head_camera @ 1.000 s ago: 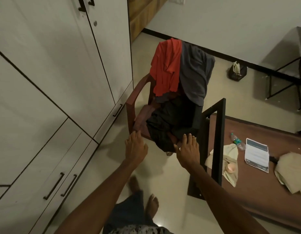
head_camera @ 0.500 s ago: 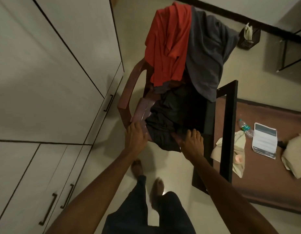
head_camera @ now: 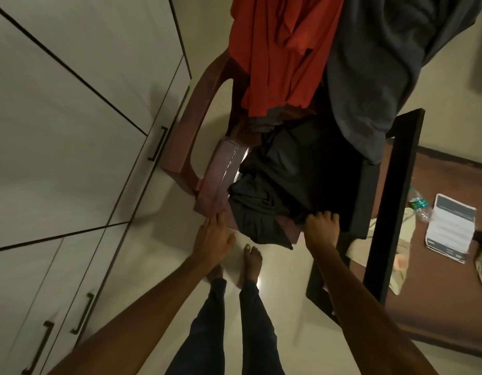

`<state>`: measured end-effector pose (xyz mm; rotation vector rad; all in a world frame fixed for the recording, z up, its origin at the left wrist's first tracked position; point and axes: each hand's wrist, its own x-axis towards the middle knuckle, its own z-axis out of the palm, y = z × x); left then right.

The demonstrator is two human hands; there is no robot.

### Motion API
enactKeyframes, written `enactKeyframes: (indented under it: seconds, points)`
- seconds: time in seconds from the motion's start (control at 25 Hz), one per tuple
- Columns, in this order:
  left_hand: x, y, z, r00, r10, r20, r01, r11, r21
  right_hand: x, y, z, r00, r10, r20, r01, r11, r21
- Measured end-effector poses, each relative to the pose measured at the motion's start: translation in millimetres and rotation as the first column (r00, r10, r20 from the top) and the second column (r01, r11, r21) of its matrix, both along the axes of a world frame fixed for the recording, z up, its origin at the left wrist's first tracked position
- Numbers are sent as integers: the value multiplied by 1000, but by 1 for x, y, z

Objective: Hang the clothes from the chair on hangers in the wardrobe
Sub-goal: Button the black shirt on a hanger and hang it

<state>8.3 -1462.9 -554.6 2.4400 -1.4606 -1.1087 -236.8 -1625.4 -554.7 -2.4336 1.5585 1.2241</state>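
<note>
Closed wardrobe (head_camera: 72, 125) doors flank the chair (head_camera: 218, 180); left hand (head_camera: 212, 239) flat at its seat edge, right hand (head_camera: 319, 226) gripping the black garment (head_camera: 283, 185). Tugging may drag down the red shirt (head_camera: 277, 55).

Dim indoor light, floor (head_camera: 142, 255) glare, wide-angle edge distortion
</note>
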Motion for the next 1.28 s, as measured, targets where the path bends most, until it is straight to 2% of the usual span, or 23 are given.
enactKeyframes:
  seconds: [0.04, 0.12, 0.16, 0.2, 0.28, 0.32, 0.36, 0.4, 0.44, 0.48, 0.56, 0.6, 0.64, 0.68, 0.72, 0.76, 0.8, 0.92, 1.0, 1.08, 1.2, 1.28]
  points:
    - [-3, -4, -5, 1000, 7, -5, -7, 1000, -4, -1, -3, -5, 995, -27, 92, 31, 999, -37]
    - [-10, -14, -9, 999, 27, -44, -27, 1000, -11, 1, -13, -6, 916, -231, 329, 250, 968, -17]
    - [-15, -21, -6, 994, 61, -91, -61, 998, -3, 5, -19, -2, 819, -347, 457, 369, 928, 43]
    - [-18, -28, -5, 978, 134, -162, -133, 991, 14, 9, -25, 5, 683, -463, 565, 478, 868, 133]
    - [-28, -44, 5, 885, 337, -321, -305, 941, 148, 21, -33, 32, 348, -627, 697, 586, 726, 361]
    - [-33, -54, 11, 790, 456, -410, -384, 889, 248, 27, -34, 48, 179, -670, 721, 567, 669, 481]
    - [-37, -63, 17, 645, 595, -479, -453, 803, 388, 33, -34, 65, 41, -697, 715, 514, 628, 583]
    - [-40, -75, 27, 427, 735, -527, -486, 678, 552, 39, -35, 86, -57, -719, 692, 446, 602, 662]
    - [-43, -86, 37, 203, 819, -536, -457, 564, 688, 44, -35, 106, -122, -736, 666, 378, 586, 717]
    - [-45, -99, 50, 39, 840, -541, -429, 503, 750, 51, -36, 127, -164, -745, 647, 325, 579, 748]
    - [-46, -122, 72, -144, 798, -585, -418, 486, 767, 61, -30, 164, -207, -766, 609, 252, 560, 789]
    - [-47, -131, 88, -187, 770, -611, -419, 500, 758, 65, -24, 181, -216, -780, 587, 223, 546, 808]
    - [-47, -138, 100, -217, 742, -634, -433, 509, 744, 69, -16, 197, -230, -795, 561, 205, 524, 827]
    - [-46, -143, 114, -241, 719, -652, -443, 516, 733, 72, -7, 208, -264, -825, 499, 193, 462, 866]
    - [-41, -146, 127, -222, 716, -662, -450, 527, 721, 76, 3, 216, -306, -856, 417, 191, 374, 908]
    - [-35, -145, 144, -167, 735, -657, -478, 523, 706, 80, 12, 225, -336, -871, 359, 177, 316, 932]
    - [-27, -142, 155, -117, 765, -633, -524, 494, 694, 84, 19, 232, -346, -877, 334, 146, 302, 942]
    - [2, -126, 178, -46, 853, -520, -638, 375, 672, 98, 31, 246, -295, -881, 370, 52, 372, 927]
    - [26, -116, 192, -50, 872, -487, -706, 314, 635, 111, 38, 266, -247, -891, 380, 45, 382, 923]
    - [45, -111, 218, -77, 843, -533, -757, 299, 581, 122, 45, 283, -216, -901, 376, 60, 373, 926]
    - [65, -111, 263, -72, 790, -609, -807, 313, 501, 136, 55, 303, -285, -910, 301, 35, 304, 952]
    - [76, -105, 285, -55, 776, -628, -852, 291, 435, 146, 60, 321, -315, -925, 214, -38, 238, 971]
